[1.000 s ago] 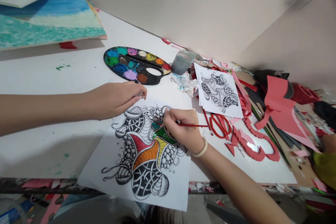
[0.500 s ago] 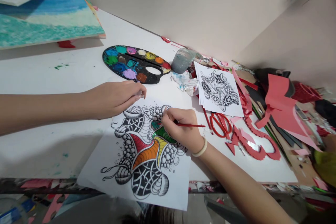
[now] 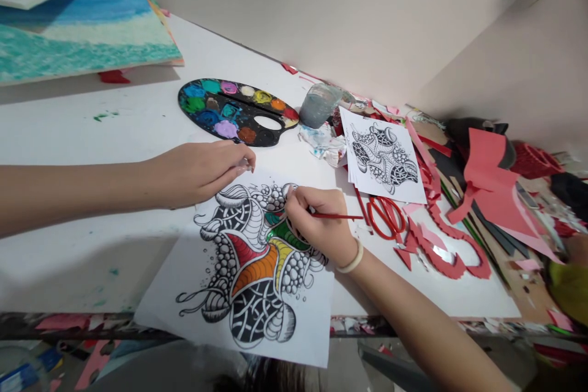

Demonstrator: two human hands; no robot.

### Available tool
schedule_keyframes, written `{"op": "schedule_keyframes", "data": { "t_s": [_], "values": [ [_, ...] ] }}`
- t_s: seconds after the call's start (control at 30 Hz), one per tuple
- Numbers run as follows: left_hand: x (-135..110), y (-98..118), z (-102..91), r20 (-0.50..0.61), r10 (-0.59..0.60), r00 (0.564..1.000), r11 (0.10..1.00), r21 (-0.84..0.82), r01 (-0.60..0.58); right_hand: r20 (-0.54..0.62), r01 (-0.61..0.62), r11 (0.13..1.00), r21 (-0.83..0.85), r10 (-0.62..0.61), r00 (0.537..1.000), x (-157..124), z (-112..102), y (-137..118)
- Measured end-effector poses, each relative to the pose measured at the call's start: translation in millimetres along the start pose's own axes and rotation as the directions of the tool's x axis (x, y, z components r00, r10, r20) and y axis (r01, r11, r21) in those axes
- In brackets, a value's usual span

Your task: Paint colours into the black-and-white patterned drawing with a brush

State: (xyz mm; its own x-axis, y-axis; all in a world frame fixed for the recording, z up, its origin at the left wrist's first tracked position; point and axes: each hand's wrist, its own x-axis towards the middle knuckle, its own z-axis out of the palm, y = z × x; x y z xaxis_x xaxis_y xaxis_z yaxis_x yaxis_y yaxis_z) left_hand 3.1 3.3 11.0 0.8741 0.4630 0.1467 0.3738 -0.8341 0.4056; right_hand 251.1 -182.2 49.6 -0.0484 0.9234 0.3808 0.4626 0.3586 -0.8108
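From where I stand, the person's right hand (image 3: 319, 220) is closed in a pinch around a thin red paintbrush (image 3: 340, 216), fingertips beside the green patches of a patterned drawing (image 3: 255, 272). That sheet lies on the white table (image 3: 59, 269), its lower end jutting past the edge (red, orange and yellow patches are filled too). The left hand (image 3: 214, 166) rests at the sheet's upper left, fingers loosely curled; from here I can't tell whether it holds anything. Beyond it sits a black palette (image 3: 243, 111), next to a cup (image 3: 316, 105) of greyish water. Red-handled scissors (image 3: 387, 218) lie further right.
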Motion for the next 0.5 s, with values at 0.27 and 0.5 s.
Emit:
{"op": "schedule_keyframes", "data": {
  "t_s": [0.27, 0.5],
  "values": [
    [-1.3, -1.9, 0.3, 0.012, -0.027, 1.0, 0.999, -0.039, 0.028, 0.019, 0.015, 1.0, 0.002, -0.015, 1.0, 0.7, 0.4, -0.5],
    [-1.7, -2.3, 0.2, 0.003, -0.031, 1.0, 0.999, -0.023, 0.031, 0.021, 0.0, 1.0, -0.011, 0.0, 1.0, 0.3, -0.4, 2.4]
  ]
}}
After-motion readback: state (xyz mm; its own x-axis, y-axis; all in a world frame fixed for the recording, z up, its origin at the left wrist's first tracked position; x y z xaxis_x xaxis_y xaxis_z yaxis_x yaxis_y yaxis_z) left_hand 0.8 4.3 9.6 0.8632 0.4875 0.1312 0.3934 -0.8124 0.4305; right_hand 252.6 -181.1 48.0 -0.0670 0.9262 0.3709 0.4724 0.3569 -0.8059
